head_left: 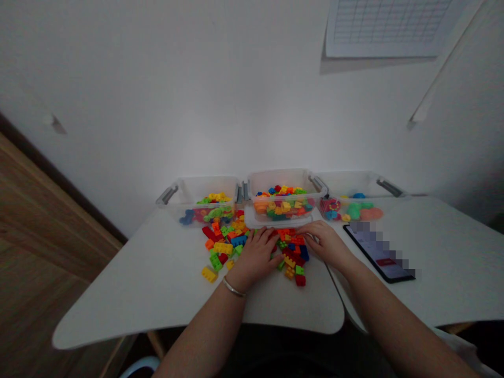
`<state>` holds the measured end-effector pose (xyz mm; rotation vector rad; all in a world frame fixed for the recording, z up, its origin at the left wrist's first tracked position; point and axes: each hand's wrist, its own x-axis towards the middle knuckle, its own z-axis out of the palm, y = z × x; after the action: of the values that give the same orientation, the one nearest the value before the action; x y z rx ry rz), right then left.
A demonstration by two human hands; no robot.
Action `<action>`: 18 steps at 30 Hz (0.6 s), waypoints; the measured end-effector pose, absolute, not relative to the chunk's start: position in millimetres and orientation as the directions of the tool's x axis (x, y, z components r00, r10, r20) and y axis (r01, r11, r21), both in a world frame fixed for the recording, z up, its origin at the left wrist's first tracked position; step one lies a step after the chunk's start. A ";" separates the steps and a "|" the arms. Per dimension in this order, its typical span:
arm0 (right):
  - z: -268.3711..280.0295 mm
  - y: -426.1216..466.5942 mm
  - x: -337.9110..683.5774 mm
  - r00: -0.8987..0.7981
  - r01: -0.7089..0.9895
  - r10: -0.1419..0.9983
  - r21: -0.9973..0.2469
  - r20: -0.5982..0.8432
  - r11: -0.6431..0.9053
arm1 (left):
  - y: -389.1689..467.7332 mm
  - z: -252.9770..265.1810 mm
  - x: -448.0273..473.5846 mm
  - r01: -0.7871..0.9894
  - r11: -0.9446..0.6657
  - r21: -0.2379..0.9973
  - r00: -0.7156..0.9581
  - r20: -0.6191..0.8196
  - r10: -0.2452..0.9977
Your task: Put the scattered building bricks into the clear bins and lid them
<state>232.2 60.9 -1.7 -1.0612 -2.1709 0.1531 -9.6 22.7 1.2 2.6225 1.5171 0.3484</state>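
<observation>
A loose pile of toy building bricks (223, 248) in red, orange, yellow, green and blue is spread over the white table. My left hand (258, 257), with a bracelet at its wrist, lies over the middle of the pile, palm down and fingers spread. Some bricks under it are hidden. From the right, my right hand (325, 240) reaches in with its fingers stretched out, their tips at the red and orange bricks (286, 232). I see no brick gripped in either hand. Nearest me on the right side of the pile is a dark red brick (300, 280).
Three clear plastic bins stand along the wall: the left bin (189, 187) and the middle bin (275, 178) hold bricks, the right bin (354, 181) holds colourful toy pieces. A tablet-like device (384, 261) lies right of my right hand. A seam divides the tabletop (157, 283).
</observation>
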 end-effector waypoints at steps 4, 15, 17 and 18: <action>-17.4 66.5 236.9 -0.453 0.671 0.736 -0.352 0.503 0.653 | 23.2 1.4 -9.4 0.842 -0.508 0.184 0.485 0.155 0.861; -31.5 69.4 245.5 -0.348 0.747 0.804 -0.375 0.481 0.548 | 22.7 2.5 -9.3 0.842 -0.504 0.191 0.484 0.142 0.863; -32.3 69.7 245.9 -0.326 0.755 0.823 -0.396 0.465 0.523 | 22.7 2.9 -9.5 0.843 -0.502 0.194 0.482 0.141 0.865; -32.7 69.8 245.8 -0.322 0.756 0.830 -0.404 0.456 0.515 | 22.7 3.0 -9.6 0.843 -0.501 0.195 0.481 0.140 0.865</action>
<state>245.8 69.8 -32.7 -1.2877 -2.1350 0.1539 -9.6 22.7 3.0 2.6172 1.5142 0.3359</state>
